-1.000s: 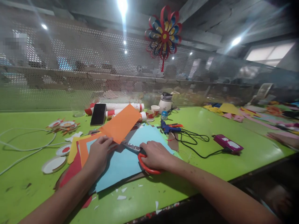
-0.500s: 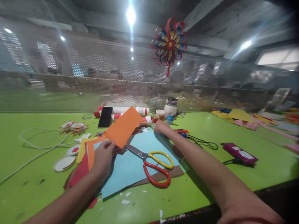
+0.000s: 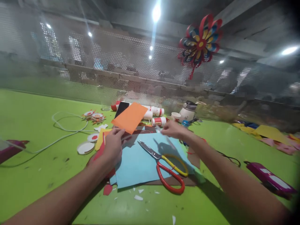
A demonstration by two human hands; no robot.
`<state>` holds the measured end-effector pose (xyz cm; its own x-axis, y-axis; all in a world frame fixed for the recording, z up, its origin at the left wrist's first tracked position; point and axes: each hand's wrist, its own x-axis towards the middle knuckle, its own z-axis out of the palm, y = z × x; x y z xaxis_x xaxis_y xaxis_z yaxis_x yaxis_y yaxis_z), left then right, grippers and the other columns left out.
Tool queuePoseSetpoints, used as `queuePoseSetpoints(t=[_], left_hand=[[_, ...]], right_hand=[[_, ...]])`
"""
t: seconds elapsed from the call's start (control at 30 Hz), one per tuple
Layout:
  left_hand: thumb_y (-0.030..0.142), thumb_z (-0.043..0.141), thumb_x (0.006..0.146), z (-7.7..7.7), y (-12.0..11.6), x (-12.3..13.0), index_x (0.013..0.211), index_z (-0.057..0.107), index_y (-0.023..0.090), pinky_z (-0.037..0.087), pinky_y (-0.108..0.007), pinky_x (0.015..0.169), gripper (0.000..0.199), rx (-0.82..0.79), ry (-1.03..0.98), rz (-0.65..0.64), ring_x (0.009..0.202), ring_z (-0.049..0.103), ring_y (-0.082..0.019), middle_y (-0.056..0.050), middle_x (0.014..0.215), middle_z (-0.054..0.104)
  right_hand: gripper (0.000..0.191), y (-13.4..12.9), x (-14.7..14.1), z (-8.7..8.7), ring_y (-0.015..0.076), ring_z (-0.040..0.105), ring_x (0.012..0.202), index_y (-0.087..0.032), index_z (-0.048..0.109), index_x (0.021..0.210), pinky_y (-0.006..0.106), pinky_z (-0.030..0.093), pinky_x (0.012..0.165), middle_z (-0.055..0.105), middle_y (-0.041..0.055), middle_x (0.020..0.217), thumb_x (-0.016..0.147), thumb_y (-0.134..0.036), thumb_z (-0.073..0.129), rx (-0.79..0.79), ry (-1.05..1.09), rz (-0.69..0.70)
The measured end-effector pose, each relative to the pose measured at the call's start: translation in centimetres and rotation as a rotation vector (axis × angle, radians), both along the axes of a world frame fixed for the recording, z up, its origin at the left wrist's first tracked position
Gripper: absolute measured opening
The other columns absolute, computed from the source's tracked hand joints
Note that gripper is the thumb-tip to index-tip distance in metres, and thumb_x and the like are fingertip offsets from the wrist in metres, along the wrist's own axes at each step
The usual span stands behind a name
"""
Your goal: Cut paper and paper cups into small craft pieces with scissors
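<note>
Orange rectangular paper sheet (image 3: 132, 116): you pinch its near corner area in your left hand (image 3: 115, 142), and the rest is raised above the layered papers, partly covering the black phone (image 3: 121, 109).

Change noted: the large metal scissors with one red and one yellow handle (image 3: 153, 153) are out of your right hand (image 3: 173, 128), which a second ago was around the grips. They lie on the light blue paper sheet (image 3: 131, 172), the red loop reaching past its near edge. Your right hand is now up near the red-and-white paper cup (image 3: 158, 121), fingers drawn together on what seems a slim pale item (image 3: 172, 144); too blurred to identify. Judgement: cutting is paused, and the orange sheet is steadied by your left hand alone.

Orientation: the orange sheet's long axis runs diagonally, from near your left fingers away and to the right. The scissors lie on the opposite diagonal, tips pointing away and left, toward your left hand, loops near and right. Loose white scraps (image 3: 138, 197) dot the green surface (image 3: 58, 190) on your side of the blue sheet.
</note>
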<state>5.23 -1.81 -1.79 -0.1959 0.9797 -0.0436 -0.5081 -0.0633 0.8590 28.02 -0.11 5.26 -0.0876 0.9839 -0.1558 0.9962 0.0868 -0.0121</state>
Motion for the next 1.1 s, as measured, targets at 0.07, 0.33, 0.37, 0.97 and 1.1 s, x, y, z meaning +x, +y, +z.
queuePoseSetpoints(t=[0.07, 0.33, 0.37, 0.97, 1.1], left_hand=[[0.02, 0.067, 0.063, 0.5, 0.3, -0.4, 0.069, 0.054, 0.018, 0.049, -0.028, 0.065, 0.015, 0.031, -0.012, 0.034, 0.065, 0.063, -0.014, 0.002, 0.069, 0.062], [0.021, 0.068, 0.061, 0.4, 0.8, -1.7, 0.065, 0.052, 0.017, 0.048, -0.028, 0.067, 0.017, 0.105, -0.013, 0.075, 0.061, 0.057, -0.012, 0.003, 0.06, 0.057], [0.021, 0.069, 0.061, 0.5, 0.7, -1.7, 0.065, 0.053, 0.017, 0.048, -0.028, 0.067, 0.016, 0.108, -0.011, 0.058, 0.061, 0.057, -0.012, 0.003, 0.061, 0.058], [0.023, 0.072, 0.064, 3.3, -1.7, -0.1, 0.064, 0.061, 0.015, 0.051, -0.035, 0.072, 0.014, 0.181, -0.007, -0.284, 0.07, 0.062, -0.017, -0.003, 0.072, 0.064], [0.021, 0.073, 0.063, 4.1, -1.5, -0.5, 0.065, 0.06, 0.014, 0.051, -0.035, 0.073, 0.015, 0.137, -0.033, -0.289, 0.069, 0.063, -0.017, -0.004, 0.073, 0.065]], right_hand=[[0.026, -1.2, -3.5, -1.5, 0.0208, 0.064, 0.091, -0.014, 0.061, 0.109, 0.037, 0.054, 0.075, 0.064, 0.0049, 0.109, 0.09, -0.031, 0.057, -0.052, 0.032, 0.115], [0.027, -1.1, -10.7, -4.7, 0.0209, 0.062, 0.097, -0.016, 0.059, 0.113, 0.041, 0.052, 0.081, 0.062, 0.0074, 0.114, 0.091, -0.031, 0.057, 0.0, 0.017, 0.182], [0.027, -1.2, -10.2, -4.4, 0.0209, 0.062, 0.097, -0.016, 0.059, 0.112, 0.041, 0.052, 0.082, 0.062, 0.0073, 0.114, 0.091, -0.033, 0.057, 0.016, 0.017, 0.182], [0.055, -9.8, -0.8, -3.4, 0.0288, 0.063, 0.09, -0.027, 0.053, 0.127, 0.029, 0.035, 0.058, 0.067, 0.0104, 0.107, 0.073, -0.033, 0.055, -0.082, 0.084, 0.102], [0.049, -10.2, -1.3, -3.8, 0.0297, 0.062, 0.087, -0.027, 0.06, 0.117, 0.029, 0.031, 0.059, 0.066, 0.0092, 0.103, 0.068, -0.033, 0.058, -0.034, 0.123, 0.042]])
